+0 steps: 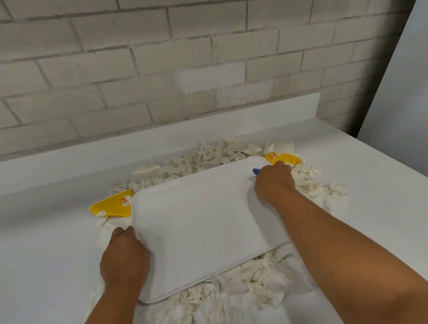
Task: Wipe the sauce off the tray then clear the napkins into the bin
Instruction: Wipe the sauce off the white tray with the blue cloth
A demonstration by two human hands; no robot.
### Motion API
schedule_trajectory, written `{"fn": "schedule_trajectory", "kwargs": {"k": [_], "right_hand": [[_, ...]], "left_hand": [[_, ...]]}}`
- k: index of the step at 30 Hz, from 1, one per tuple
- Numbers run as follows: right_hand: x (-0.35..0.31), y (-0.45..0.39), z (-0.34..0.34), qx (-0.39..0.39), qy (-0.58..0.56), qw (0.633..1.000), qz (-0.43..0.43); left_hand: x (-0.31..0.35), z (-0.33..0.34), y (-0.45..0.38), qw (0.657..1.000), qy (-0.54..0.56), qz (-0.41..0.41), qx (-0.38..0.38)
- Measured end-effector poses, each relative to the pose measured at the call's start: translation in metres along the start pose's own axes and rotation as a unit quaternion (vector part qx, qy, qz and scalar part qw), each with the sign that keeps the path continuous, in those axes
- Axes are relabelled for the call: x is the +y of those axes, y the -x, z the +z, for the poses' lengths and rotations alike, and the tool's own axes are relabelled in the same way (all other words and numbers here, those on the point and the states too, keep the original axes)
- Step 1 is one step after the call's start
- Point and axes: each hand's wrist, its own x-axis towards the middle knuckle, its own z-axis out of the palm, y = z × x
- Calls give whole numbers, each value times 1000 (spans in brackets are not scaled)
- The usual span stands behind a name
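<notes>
Napkins, crumpled white paper [216, 308], lie heaped on the white countertop [34, 257] at the near edge and run on under and around the white rectangular plastic tray [203, 223]. The tray sits on top of the heap, its near-left corner toward the camera and its far-right corner toward the wall. Judgement: it rests on the pile because it is being held by two opposite ends for lifting or tipping clear of the napkins.

Left hand [124, 259]: fingers curled over the tray's near-left rim, gripping it; the fingertips are hidden under the edge.

Tray surface: plain white, no sauce visible from this view, so the wiping step looks done or nearly so. No bin is in view.

Right hand [273, 182]: curled over the tray's far-right edge, gripping the rim. A small blue object [256, 171] shows at the knuckles; cannot tell what it is or whether the hand is also holding it.

Left of the tray, partly under its far-left corner, a yellow printed paper wrapper [111, 207]. A second yellow wrapper [282, 159] lies just beyond the right hand. More torn napkins [207, 154] are scattered beyond the tray toward the pale grey brick wall [146, 64].
</notes>
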Motion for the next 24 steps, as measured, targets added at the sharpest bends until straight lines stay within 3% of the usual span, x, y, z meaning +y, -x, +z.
{"fn": "schedule_trajectory", "kwargs": {"k": [12, 24], "right_hand": [[-32, -36, -12, -19, -163, 986, 40], [-158, 8, -36, -23, -203, 962, -182]], "left_hand": [[-6, 2, -2, 1000, 11, 16, -2], [-9, 4, -4, 1000, 27, 13, 7]]}}
